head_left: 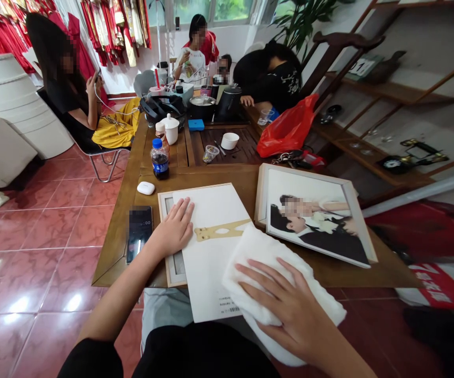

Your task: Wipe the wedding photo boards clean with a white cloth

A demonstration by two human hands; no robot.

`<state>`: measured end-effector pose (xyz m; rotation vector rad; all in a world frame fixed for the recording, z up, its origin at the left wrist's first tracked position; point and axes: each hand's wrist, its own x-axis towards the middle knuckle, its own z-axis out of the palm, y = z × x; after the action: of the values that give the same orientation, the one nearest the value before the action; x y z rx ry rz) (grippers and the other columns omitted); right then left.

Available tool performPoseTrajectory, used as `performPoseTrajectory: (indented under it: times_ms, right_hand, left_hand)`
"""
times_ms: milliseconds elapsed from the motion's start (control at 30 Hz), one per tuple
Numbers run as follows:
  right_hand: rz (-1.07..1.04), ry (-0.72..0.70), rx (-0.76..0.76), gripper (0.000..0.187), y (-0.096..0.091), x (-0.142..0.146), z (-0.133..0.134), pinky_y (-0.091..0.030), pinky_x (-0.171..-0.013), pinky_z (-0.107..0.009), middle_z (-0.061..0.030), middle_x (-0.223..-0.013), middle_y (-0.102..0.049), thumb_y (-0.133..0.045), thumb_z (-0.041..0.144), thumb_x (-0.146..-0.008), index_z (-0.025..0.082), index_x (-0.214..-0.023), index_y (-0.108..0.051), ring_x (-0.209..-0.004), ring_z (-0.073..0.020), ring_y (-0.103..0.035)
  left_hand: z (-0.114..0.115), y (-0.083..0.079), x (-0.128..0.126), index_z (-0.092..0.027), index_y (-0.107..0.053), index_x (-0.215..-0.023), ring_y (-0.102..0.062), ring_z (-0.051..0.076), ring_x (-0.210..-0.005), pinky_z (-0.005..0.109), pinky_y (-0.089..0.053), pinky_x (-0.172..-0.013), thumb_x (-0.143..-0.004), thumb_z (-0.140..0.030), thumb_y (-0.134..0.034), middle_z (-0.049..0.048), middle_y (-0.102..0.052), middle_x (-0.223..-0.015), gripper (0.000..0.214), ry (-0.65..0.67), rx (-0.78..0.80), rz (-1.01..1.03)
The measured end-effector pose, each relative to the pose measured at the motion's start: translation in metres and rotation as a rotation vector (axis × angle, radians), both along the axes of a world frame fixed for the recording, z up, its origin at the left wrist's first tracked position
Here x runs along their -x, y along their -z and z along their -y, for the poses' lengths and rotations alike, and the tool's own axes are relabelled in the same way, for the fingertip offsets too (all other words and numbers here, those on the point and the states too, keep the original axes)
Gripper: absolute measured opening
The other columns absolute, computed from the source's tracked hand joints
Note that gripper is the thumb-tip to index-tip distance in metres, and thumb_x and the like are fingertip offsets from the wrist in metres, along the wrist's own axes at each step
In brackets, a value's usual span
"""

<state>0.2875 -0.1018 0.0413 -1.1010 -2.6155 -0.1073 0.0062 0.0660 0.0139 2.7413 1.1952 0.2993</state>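
My left hand [174,228] lies flat, fingers stretched out, on a white backing board [211,252] that rests over a face-down picture frame [172,268] at the near edge of the wooden table [128,189]. My right hand [290,310] presses palm-down, fingers spread, on a folded white cloth [268,249] that covers the board's right side. A tan cut-out stand piece [221,231] lies across the board. To the right a framed photo [317,212] lies face up.
A black phone [139,232], a white earbud case [145,187] and a cola bottle [160,158] sit left of the frame. Farther back are a tea tray with cups, kettles, a red plastic bag [288,131] and several seated people. Shelves stand at right.
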Motion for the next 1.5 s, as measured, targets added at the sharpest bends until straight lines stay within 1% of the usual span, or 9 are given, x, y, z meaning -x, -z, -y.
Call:
performPoseTrajectory:
  times_ms: [233,533,800,933,1067,1200,1333,1400,1500]
  right_hand:
    - [-0.023,0.010,-0.049,0.038,0.001,-0.006,0.000,-0.015,-0.118,-0.053,-0.0105,-0.145,-0.061,-0.054,0.037,-0.094,0.022,-0.127,-0.064,-0.137,-0.0298,-0.047]
    - [-0.049,-0.014,-0.038,0.048,0.006,-0.009,-0.001,-0.016,-0.117,-0.054,-0.0093,-0.146,-0.060,-0.055,0.040,-0.094,0.024,-0.139,-0.058,-0.135,-0.0310,-0.049]
    - [-0.128,-0.027,-0.050,0.048,0.010,-0.010,-0.002,-0.021,-0.116,-0.055,-0.0094,-0.144,-0.061,-0.056,0.040,-0.094,0.025,-0.139,-0.058,-0.132,-0.0316,-0.052]
    - [-0.189,-0.030,-0.104,0.042,0.004,-0.006,-0.005,-0.024,-0.115,-0.052,-0.0114,-0.134,-0.067,-0.052,0.036,-0.097,0.018,-0.134,-0.060,-0.126,-0.0294,-0.057]
    - [-0.285,-0.005,-0.172,0.036,-0.007,-0.006,-0.011,-0.037,-0.107,-0.046,-0.0128,-0.123,-0.071,-0.049,0.030,-0.099,0.015,-0.130,-0.060,-0.115,-0.0262,-0.063]
    - [-0.492,0.130,-0.194,0.038,-0.022,-0.017,-0.014,-0.050,-0.095,-0.044,-0.0114,-0.116,-0.072,-0.053,0.022,-0.095,0.019,-0.133,-0.057,-0.106,-0.0272,-0.067]
    - [-0.745,0.455,-0.376,0.046,-0.036,-0.039,-0.028,-0.056,-0.081,-0.044,-0.0106,-0.116,-0.071,-0.056,0.027,-0.095,0.027,-0.140,-0.055,-0.099,-0.0308,-0.070]
    - [-0.692,0.481,-0.577,0.046,-0.045,-0.054,-0.043,-0.055,-0.082,-0.046,-0.0123,-0.115,-0.071,-0.059,0.028,-0.093,0.025,-0.139,-0.057,-0.099,-0.0326,-0.070]
    - [-0.268,0.428,-0.644,0.049,-0.056,-0.077,-0.077,-0.046,-0.099,-0.051,-0.0152,-0.120,-0.071,-0.065,0.028,-0.092,0.020,-0.139,-0.056,-0.106,-0.0333,-0.068]
  left_hand:
    - [-0.001,-0.009,-0.001,-0.004,-0.039,-0.152,-0.026,0.031,-0.155,0.048,-0.029,-0.125,-0.106,-0.029,-0.031,0.0219,-0.034,-0.163,0.053,-0.003,-0.105,-0.049]
    - [0.011,-0.031,0.006,-0.017,-0.048,-0.146,-0.050,0.022,-0.143,0.042,-0.037,-0.120,-0.103,-0.012,-0.037,0.0118,-0.051,-0.155,0.045,0.087,-0.180,-0.196]
    - [0.041,-0.044,0.020,-0.022,-0.029,-0.159,-0.037,0.024,-0.151,0.041,-0.033,-0.122,-0.099,-0.002,-0.040,0.0087,-0.036,-0.165,0.064,0.157,-0.181,-0.340]
    - [0.042,-0.046,0.015,-0.024,-0.024,-0.161,-0.034,0.024,-0.152,0.041,-0.032,-0.123,-0.102,-0.008,-0.041,0.0074,-0.031,-0.167,0.064,0.203,-0.194,-0.377]
    - [0.038,-0.044,0.010,-0.026,-0.024,-0.162,-0.031,0.026,-0.154,0.045,-0.030,-0.124,-0.102,-0.008,-0.042,0.0068,-0.030,-0.168,0.065,0.243,-0.196,-0.424]
    - [0.035,-0.042,0.011,-0.027,-0.025,-0.161,-0.026,0.030,-0.155,0.048,-0.032,-0.123,-0.101,-0.007,-0.045,0.0067,-0.028,-0.168,0.067,0.253,-0.175,-0.434]
    - [0.034,-0.038,0.013,-0.028,-0.025,-0.161,-0.023,0.028,-0.156,0.048,-0.033,-0.123,-0.102,-0.009,-0.045,0.0077,-0.033,-0.166,0.066,0.255,-0.166,-0.394]
    - [0.034,-0.036,0.013,-0.028,-0.026,-0.161,-0.023,0.028,-0.156,0.048,-0.034,-0.123,-0.102,-0.009,-0.046,0.0080,-0.034,-0.166,0.065,0.248,-0.164,-0.391]
    - [0.034,-0.034,0.012,-0.028,-0.026,-0.161,-0.024,0.029,-0.155,0.049,-0.034,-0.123,-0.102,-0.010,-0.046,0.0078,-0.034,-0.166,0.064,0.238,-0.158,-0.389]
